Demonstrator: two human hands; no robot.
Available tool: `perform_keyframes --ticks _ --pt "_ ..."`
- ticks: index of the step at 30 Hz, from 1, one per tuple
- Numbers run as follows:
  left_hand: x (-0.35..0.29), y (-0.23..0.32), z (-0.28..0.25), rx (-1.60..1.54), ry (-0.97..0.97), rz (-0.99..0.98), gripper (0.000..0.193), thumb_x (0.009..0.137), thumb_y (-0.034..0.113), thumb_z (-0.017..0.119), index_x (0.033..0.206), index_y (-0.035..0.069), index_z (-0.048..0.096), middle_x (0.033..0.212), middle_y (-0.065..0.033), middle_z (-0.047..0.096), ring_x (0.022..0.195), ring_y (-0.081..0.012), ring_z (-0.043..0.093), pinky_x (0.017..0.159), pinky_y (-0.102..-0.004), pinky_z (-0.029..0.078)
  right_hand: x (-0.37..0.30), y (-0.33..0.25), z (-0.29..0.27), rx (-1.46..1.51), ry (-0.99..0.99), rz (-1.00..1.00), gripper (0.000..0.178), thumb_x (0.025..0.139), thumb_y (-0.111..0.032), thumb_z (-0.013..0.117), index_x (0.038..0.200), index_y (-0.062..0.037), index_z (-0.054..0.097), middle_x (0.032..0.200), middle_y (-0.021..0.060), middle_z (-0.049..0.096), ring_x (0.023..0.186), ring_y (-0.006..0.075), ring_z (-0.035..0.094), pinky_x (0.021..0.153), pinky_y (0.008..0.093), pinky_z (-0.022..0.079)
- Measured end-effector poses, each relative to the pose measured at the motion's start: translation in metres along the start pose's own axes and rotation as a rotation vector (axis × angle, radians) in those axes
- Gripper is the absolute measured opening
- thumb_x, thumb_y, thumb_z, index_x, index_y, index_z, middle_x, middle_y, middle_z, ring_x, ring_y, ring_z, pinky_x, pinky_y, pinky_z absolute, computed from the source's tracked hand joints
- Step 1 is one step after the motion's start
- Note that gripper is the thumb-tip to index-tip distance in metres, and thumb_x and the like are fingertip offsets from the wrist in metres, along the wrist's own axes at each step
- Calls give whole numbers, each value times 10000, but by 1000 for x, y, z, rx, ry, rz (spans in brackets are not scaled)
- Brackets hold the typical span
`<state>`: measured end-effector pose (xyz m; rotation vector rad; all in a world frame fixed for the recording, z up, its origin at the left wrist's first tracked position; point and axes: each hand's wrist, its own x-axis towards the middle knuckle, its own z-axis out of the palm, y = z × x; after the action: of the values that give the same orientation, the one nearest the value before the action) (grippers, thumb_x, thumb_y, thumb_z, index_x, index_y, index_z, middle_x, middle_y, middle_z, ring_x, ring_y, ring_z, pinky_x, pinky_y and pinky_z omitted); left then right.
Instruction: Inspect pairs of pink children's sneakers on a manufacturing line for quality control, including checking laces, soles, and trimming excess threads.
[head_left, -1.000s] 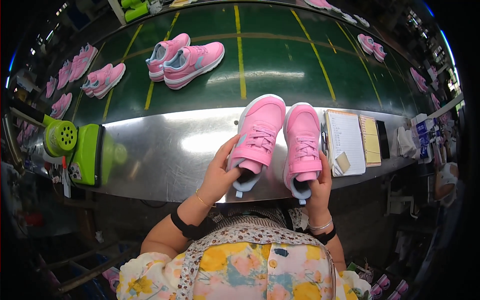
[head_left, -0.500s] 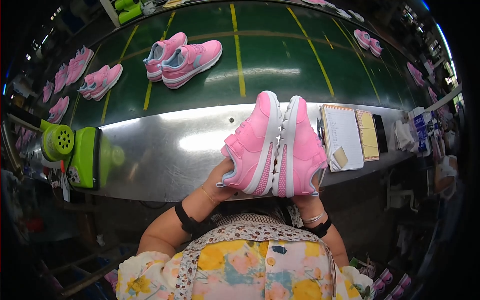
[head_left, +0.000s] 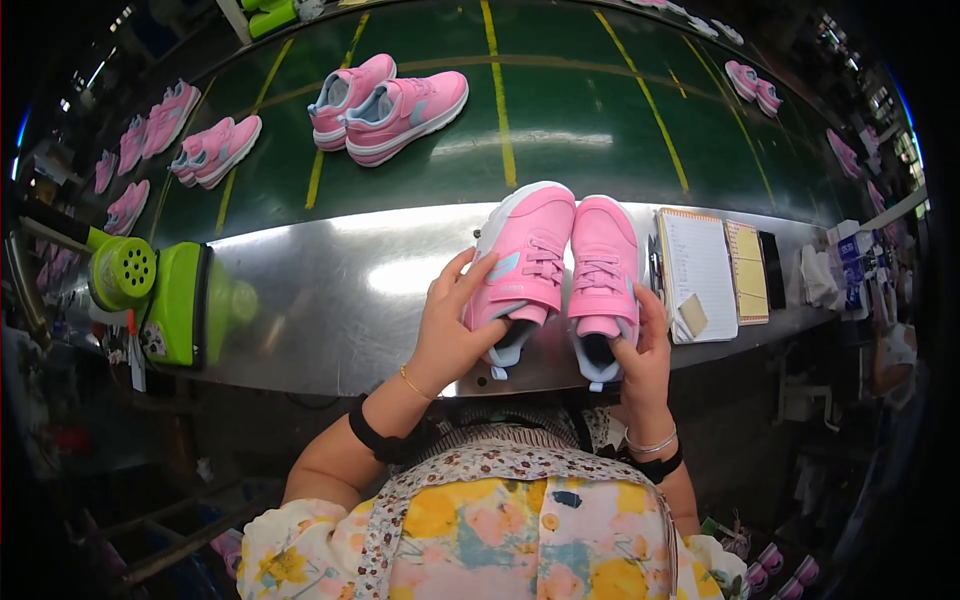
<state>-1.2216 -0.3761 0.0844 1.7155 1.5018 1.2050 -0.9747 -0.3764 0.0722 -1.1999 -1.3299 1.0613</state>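
Observation:
Two pink sneakers are held side by side above the metal bench edge, toes pointing away from me and laces facing up. My left hand [head_left: 458,318] grips the left sneaker [head_left: 532,255], thumb at its heel opening and fingers along its outer side. My right hand [head_left: 645,360] holds the right sneaker [head_left: 604,265] the same way, thumb at the collar. Each shoe has a pink strap, pink laces, a light blue heel loop and a dark inside. Their soles are mostly hidden from view.
Beyond the metal bench [head_left: 330,300] runs a green belt [head_left: 560,100] with yellow lines. A pair of pink sneakers [head_left: 400,115] stands on it, with more pairs at left and far right. A green device [head_left: 175,300] sits left; a notebook [head_left: 697,270] lies right.
Both sneakers have been turned from showing their soles and sides to showing laces and openings. My hands now show beside the heels. The surroundings have shifted slightly right in view.

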Motion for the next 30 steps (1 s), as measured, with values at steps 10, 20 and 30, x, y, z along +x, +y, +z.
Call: perform_keyframes --ticks 10,20,30 --pt "23 -30 -24 -361 -155 -416 388 910 260 507 1256 85 476 1201 -77 524 948 -137 479 849 -309 420 22 -14 -12 -225 -29 193 410 872 -209 558 1251 -70 482 1179 115 492 987 183 495 858 293 403" --pt "41 -39 -28 -487 -402 -556 495 947 338 445 1312 5 413 1234 -98 513 1115 -149 483 934 -263 382 41 -1 -7 73 -279 491 508 961 -416 360 1318 -60 419 1113 106 552 978 138 503 857 257 382" --pt "40 -34 -39 -385 -443 -536 502 944 292 456 1354 22 350 1245 -132 501 1113 -166 495 929 -287 406 39 -1 7 6 -305 435 506 952 -301 437 1342 6 341 1168 122 524 1082 175 491 917 285 394"
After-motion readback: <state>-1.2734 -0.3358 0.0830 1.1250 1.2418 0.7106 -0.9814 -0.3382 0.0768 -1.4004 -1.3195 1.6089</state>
